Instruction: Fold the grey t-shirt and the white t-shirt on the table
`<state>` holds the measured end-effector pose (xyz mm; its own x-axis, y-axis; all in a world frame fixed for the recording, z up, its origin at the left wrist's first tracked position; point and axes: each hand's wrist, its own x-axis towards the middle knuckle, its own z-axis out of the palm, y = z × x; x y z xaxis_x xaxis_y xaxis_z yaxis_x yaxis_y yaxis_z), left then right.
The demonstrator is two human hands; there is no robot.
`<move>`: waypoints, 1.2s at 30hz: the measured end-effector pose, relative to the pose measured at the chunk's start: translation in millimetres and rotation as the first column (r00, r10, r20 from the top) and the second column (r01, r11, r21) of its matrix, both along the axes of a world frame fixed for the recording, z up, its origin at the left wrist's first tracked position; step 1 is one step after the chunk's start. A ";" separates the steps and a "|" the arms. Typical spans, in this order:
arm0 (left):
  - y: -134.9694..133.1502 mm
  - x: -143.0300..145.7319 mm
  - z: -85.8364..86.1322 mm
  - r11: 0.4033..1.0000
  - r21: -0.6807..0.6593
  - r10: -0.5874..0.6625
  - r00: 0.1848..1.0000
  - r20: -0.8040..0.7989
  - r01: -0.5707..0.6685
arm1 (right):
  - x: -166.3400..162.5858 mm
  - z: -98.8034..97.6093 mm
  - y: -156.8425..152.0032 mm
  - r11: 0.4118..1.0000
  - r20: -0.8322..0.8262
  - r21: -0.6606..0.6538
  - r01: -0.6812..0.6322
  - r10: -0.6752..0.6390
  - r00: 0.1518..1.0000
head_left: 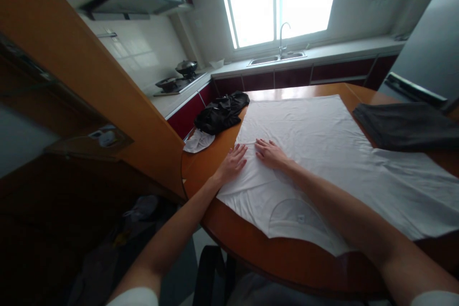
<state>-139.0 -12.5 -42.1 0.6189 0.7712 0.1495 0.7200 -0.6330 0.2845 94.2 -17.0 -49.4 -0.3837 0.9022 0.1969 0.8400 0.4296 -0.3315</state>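
A white T-shirt (311, 138) lies spread over the wooden table, its neckline toward me and one sleeve stretched out to the right. The left side is folded inward, with faint creases in the cloth. My left hand (232, 163) rests flat on the shirt's left edge, fingers stretched out. Close by on its right, my right hand (270, 153) presses flat on the same cloth, fingers extended. Neither hand grips anything; a small gap separates them. My right forearm crosses above the shirt's neck opening and partly hides it.
A black crumpled garment (220, 112) and a small white cloth (199, 141) lie at the table's left edge. Folded dark grey cloth (409, 124) lies on the right. The round wooden table (201, 172) has a chair below its near edge. A counter with a sink (278, 59) stands behind.
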 end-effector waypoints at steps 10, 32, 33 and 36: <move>-77.6 -47.8 3.5 0.997 -0.072 -0.053 0.963 -0.263 0.035 | 0.9 -0.4 2.1 1.000 -0.040 0.012 0.006 -0.005 0.999; 62.8 66.8 -11.0 0.961 0.070 0.275 0.945 -0.175 -0.267 | 1.2 2.9 13.3 0.997 -0.285 0.021 0.068 -0.059 0.957; 63.2 65.5 -11.5 0.960 0.081 0.278 0.939 -0.205 -0.266 | 0.6 1.6 13.9 0.997 -0.293 0.035 0.063 -0.050 0.955; 64.4 65.4 -7.9 0.962 0.096 0.273 0.924 -0.269 -0.256 | -1.8 -1.8 14.7 0.995 -0.300 0.059 0.084 -0.062 0.952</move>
